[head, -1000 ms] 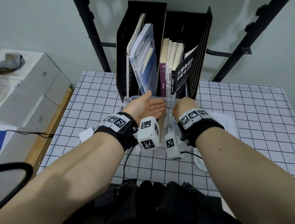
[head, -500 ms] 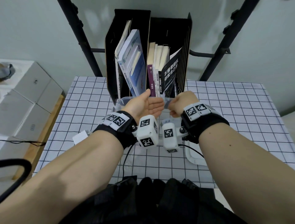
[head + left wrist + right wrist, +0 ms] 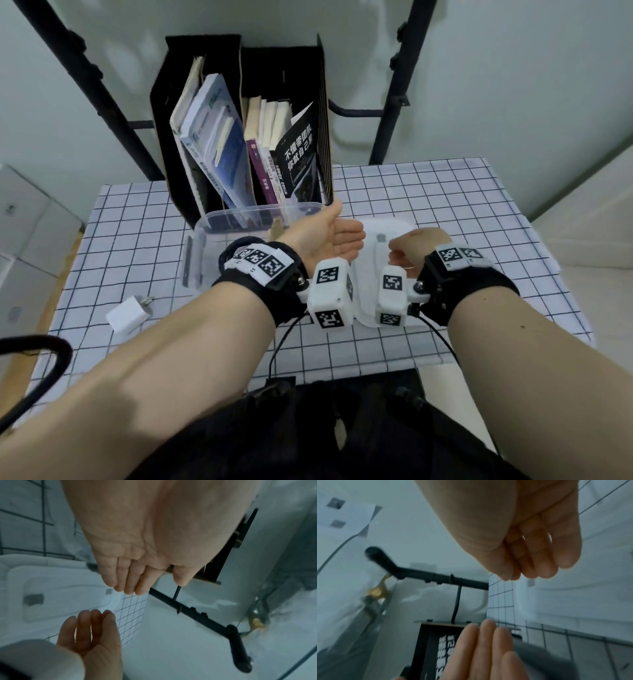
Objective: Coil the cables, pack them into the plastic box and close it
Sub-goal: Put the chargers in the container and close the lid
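The clear plastic box (image 3: 239, 214) stands open on the checked cloth, in front of the black book holder. Its white lid (image 3: 397, 228) lies flat just to its right, also seen in the left wrist view as the lid (image 3: 60, 595). My left hand (image 3: 329, 236) hovers palm up over the box's right edge, fingers (image 3: 126, 582) straight and together, holding nothing. My right hand (image 3: 407, 246) hangs above the lid, a short gap from the left, with fingers (image 3: 530, 561) loosely curled and nothing in them. No loose cable shows in any view.
A white charger plug (image 3: 126, 313) lies on the cloth left of the box. The black book holder (image 3: 239, 120) full of books stands at the table's back. Black frame bars (image 3: 394, 102) rise behind it. White cartons (image 3: 27, 222) sit off the table's left.
Both hands have drifted right, from in front of the box to over its right edge and the lid. Their poses are the same. The charger plug has come fully into view.
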`<state>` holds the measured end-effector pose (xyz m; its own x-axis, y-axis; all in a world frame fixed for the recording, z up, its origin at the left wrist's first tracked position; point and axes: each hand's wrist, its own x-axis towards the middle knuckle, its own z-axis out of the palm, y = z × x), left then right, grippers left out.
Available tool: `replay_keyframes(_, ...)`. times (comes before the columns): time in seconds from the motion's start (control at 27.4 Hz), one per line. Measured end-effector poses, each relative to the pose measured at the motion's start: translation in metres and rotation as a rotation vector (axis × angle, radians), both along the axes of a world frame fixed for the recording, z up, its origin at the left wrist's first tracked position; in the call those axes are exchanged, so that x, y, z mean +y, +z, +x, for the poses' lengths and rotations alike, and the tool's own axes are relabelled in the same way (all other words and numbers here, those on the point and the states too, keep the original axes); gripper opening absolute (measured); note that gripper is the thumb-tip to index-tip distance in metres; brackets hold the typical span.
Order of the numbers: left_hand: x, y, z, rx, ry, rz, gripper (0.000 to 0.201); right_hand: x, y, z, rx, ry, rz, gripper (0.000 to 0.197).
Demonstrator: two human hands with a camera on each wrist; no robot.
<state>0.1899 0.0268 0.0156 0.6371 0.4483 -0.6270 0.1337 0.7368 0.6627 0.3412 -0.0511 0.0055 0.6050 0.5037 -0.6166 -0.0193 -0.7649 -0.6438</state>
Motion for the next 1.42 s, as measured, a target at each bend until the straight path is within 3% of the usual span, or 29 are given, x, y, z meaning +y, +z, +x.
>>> replay_keyframes(0.11, -0.016, -0.008, 0.017, 0.04, -0.048, 0.006, 0.062, -0.022, -0.008, 0.014, 0.052, -0.045, 0.001, 0.012)
replay_keyframes(0.33, -0.035, -0.027, 0.046, 0.159, -0.089, 0.014, 0.054, -0.047, -0.019, 0.035, 0.111, -0.038, -0.038, 0.034)
replay_keyframes(0.62, -0.049, -0.045, 0.066, 0.301, -0.145, 0.042, 0.065, -0.053, -0.053, 0.051, 0.222, -0.042, -0.014, 0.035)
replay_keyframes(0.91, -0.055, -0.067, 0.06, 0.439, -0.106, 0.039, 0.049, -0.054, -0.081, 0.054, 0.346, -0.088, 0.056, 0.036)
replay_keyframes(1.13, -0.059, -0.059, 0.061, 0.373, -0.071, 0.012, 0.057, -0.051, -0.078, 0.05, 0.35, -0.096, 0.086, 0.033)
replay_keyframes(1.28, -0.055, -0.041, 0.06, 0.235, -0.069, -0.007, 0.064, -0.043, -0.044, 0.045, 0.364, -0.119, 0.154, 0.029)
replay_keyframes(1.42, -0.05, -0.023, 0.048, 0.075, -0.023, -0.019, 0.067, -0.039, 0.0, 0.027, 0.5, -0.299, 0.357, 0.017)
